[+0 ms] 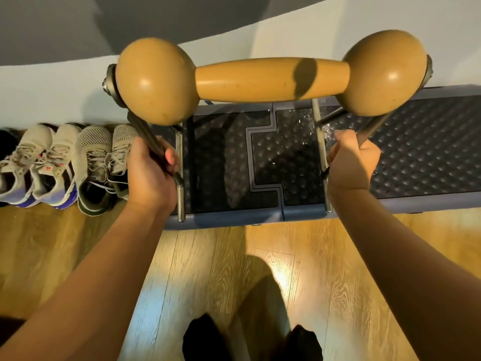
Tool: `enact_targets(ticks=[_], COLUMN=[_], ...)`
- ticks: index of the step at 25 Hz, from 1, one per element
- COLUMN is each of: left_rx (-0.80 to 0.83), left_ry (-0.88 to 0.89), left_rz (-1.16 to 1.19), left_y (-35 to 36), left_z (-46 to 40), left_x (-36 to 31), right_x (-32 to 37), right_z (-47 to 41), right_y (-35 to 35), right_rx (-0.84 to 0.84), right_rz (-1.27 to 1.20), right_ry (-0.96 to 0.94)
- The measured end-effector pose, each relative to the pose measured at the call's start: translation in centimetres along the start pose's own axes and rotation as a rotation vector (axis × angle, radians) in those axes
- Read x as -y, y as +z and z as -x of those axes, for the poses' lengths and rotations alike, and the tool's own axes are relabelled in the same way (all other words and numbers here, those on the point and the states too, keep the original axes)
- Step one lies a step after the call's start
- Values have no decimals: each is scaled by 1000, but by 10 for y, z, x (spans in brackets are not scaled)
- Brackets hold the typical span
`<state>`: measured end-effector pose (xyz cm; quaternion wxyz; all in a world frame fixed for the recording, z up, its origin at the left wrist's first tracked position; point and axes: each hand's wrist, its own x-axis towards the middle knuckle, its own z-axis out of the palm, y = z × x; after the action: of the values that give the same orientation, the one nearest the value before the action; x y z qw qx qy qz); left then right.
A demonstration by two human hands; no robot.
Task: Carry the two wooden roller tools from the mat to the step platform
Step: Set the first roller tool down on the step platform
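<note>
My left hand point(151, 173) and right hand point(351, 162) clenched the wooden roller's point(270, 78) metal handles above the step platform point(429, 152); shoes point(65, 162) lined the wall leftward.

I see the roller point(270, 76) as smooth, varnished wood with a soft gloss on its two bulbs, carried on dull grey metal rods point(145, 138) that my left hand point(151, 175) and right hand point(351, 165) hold. The step point(429, 149) has a dark, rubbery top covered in raised dimples that catch a slight sheen, framed by matt blue plastic edging. The floor point(208, 269) is wood-grain plank with a glossy finish throwing back light, and the shoes point(65, 162) look like woven mesh and cloth with laces.
</note>
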<state>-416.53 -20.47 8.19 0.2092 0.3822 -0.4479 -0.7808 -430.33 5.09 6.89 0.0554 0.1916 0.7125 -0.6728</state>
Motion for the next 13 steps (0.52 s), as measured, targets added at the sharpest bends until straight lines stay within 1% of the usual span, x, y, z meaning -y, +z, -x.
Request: enact_targets(ticks=[6,13], left_rx=[29,19], left_ry=[-11,11], left_rz=[-3,-23], left_y=[0,-1], left_z=[-1,-2], left_x=[19,31], right_x=[-12,-18], right_z=[-8,-14], right_y=[-4,-8], right_rx=[8,72], right_rz=[-17,-53], right_ry=[6,14])
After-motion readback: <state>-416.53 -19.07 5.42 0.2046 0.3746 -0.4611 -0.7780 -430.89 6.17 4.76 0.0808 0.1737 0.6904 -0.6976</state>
